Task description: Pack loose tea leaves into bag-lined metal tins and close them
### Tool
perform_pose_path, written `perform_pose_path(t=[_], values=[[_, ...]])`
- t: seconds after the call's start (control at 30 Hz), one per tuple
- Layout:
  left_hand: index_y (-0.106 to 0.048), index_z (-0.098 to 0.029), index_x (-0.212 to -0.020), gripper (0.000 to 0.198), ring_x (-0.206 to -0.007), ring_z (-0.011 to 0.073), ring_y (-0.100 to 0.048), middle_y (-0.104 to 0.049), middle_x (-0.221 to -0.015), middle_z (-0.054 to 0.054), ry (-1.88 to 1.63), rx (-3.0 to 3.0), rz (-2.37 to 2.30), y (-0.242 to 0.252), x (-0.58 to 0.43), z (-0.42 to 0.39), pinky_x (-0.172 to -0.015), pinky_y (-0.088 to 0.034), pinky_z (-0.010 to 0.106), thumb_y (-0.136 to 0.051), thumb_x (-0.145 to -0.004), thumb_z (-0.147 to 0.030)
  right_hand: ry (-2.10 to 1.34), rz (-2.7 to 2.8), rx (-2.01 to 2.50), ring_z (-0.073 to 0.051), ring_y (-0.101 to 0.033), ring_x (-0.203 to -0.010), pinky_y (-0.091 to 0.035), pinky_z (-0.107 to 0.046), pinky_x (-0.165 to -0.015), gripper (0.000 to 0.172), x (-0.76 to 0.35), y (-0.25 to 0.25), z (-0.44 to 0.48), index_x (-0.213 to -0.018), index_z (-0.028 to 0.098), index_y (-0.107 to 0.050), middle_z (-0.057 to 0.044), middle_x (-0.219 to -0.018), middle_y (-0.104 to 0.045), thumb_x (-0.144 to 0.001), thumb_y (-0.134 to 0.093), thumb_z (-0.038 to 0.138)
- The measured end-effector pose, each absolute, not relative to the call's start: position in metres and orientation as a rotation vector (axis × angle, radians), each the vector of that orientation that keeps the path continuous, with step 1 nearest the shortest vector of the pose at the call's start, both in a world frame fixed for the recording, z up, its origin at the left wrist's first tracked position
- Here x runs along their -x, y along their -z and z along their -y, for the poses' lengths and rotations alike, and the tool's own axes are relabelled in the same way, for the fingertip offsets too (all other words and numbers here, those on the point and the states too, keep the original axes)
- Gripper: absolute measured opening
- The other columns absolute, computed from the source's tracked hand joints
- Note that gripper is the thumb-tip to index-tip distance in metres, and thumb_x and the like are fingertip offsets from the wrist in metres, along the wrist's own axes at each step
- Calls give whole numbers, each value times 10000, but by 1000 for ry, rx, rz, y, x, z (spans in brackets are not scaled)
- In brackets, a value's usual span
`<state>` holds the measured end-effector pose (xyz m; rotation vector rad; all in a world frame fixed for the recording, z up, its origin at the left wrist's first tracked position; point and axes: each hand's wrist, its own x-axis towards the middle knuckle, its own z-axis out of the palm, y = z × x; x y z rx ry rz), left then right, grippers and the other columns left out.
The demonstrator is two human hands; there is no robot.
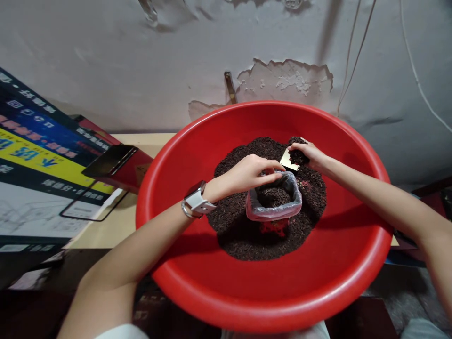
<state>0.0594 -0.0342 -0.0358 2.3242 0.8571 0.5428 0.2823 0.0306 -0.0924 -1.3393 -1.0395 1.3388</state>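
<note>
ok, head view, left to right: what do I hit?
Printed panel → red box → watch with white strap → left hand → pale flat-edged piece → right hand → white cable on the wall. Left out: bag-lined container, overlapping the left hand.

We're getting soft, middling light here, seemingly from overhead, glinting along the front rim of the red basin (268,289). We see both forearms (141,252) casting shadows inside, darkness pooling beneath the lined container (273,215), murky floor (402,287) below, wide-angle stretching at the edges, and carton (45,155) lettering going soft.
</note>
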Motion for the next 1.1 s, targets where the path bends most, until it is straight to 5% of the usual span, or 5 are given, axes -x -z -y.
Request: perform_pose_path(t=[0.17,0.33,0.47,0.67,1.1], values=[[-716,-198,-956,238,-823,210,-657,-727,-891,65,-465,-2483,-1234,36,-50,9,-824,-446,308,-513,-932,-320,-1334,1038,1324,-134,-515,-610,-449,-283,-566,303,-277,82,-23,-809,226,-463,14,-681,-532,-603,-685,214],[-720,-156,-893,506,-973,306,-655,-725,-938,140,-127,-2537,-1936,36,-20,-26,-905,-439,428,-310,-1000,-433,-1318,1169,1147,-133,-522,-635,-469,-293,-606,353,-251,60,11,-845,237,-452,37,-706,-497,-591,-696,250],[-735,-135,-793,689,-1003,344,-655,-733,-917,164,98,-2444,-1996,38,2,-40,-995,-382,507,-259,-973,-599,-1306,1316,1073,-138,-532,-709,-481,-295,-683,397,-228,56,38,-888,240,-489,44,-754,-536,-568,-716,298],[-752,-186,-978,489,-986,303,-664,-738,-1044,130,136,-2474,-2062,43,11,-44,-822,-472,335,-450,-925,-567,-1209,1485,1079,-153,-557,-736,-480,-316,-747,390,-221,66,45,-866,239,-510,36,-778,-590,-596,-760,368],[-743,-179,-1049,456,-1010,310,-656,-728,-1060,133,80,-2478,-2082,43,12,-44,-818,-474,338,-468,-935,-524,-1122,1873,988,-203,-590,-927,-440,-371,-898,304,-235,62,35,-879,211,-660,-2,-902,-665,-640,-801,335]])
